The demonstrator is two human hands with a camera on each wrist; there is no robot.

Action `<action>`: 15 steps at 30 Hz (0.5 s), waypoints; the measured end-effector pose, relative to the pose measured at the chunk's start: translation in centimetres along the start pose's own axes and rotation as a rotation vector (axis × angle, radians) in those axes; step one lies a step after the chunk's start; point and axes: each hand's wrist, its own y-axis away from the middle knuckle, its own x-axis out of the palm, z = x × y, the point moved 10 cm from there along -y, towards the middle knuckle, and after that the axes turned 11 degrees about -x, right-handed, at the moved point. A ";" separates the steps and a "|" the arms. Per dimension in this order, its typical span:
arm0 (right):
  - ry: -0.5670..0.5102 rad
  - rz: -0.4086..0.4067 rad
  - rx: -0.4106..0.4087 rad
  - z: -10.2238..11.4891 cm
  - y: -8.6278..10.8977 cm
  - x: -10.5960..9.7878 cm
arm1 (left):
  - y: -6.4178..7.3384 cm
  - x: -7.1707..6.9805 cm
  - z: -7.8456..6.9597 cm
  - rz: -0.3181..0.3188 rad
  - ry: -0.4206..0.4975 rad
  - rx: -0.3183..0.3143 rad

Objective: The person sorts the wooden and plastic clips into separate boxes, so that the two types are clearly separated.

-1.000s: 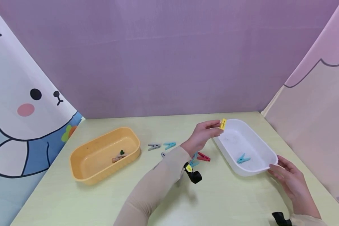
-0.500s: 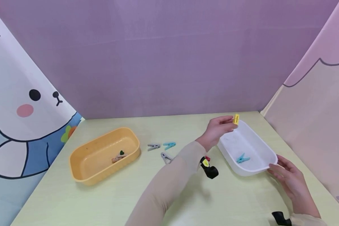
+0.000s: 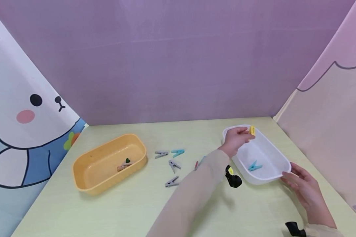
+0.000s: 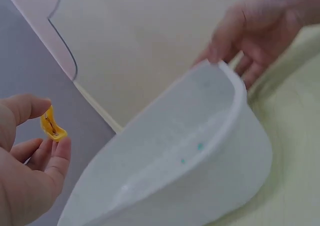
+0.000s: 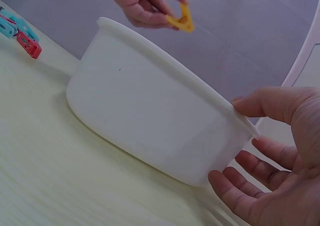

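Note:
A yellow clothespin (image 3: 252, 131) is pinched between the thumb and fingers of my left hand (image 3: 236, 141), above the far part of the white plastic basin (image 3: 270, 151). In the left wrist view the clothespin (image 4: 53, 127) is up beyond the rim, apart from the basin. My right hand (image 3: 307, 189) holds the basin's near right corner; in the right wrist view the thumb lies on the rim (image 5: 200, 88) and the fingers are by the outer wall. Inside the basin lies one light blue clothespin (image 3: 255, 166).
Grey clothespins (image 3: 174, 165) and a blue clothespin (image 3: 178, 152) lie mid-table. A red clothespin (image 3: 196, 165) and another blue one are partly hidden by the left sleeve (image 3: 192, 187). At left stands an orange basin (image 3: 90, 182) holding a pinkish clothespin (image 3: 124, 166) with a dark green heart.
My left hand has moved right with the yellow clothespin, from the basin's left rim to over its inside, then slightly down. The right hand and the basin have stayed in place.

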 end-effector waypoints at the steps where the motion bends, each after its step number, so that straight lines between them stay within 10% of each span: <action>1: -0.001 -0.002 0.000 0.0 0.0 0.0 | -0.2 0.0 0.2 -0.016 -0.028 -0.002; 15: -0.002 -0.009 -0.003 0.0 0.0 0.1 | -1.0 -0.2 1.4 -0.104 -0.375 0.095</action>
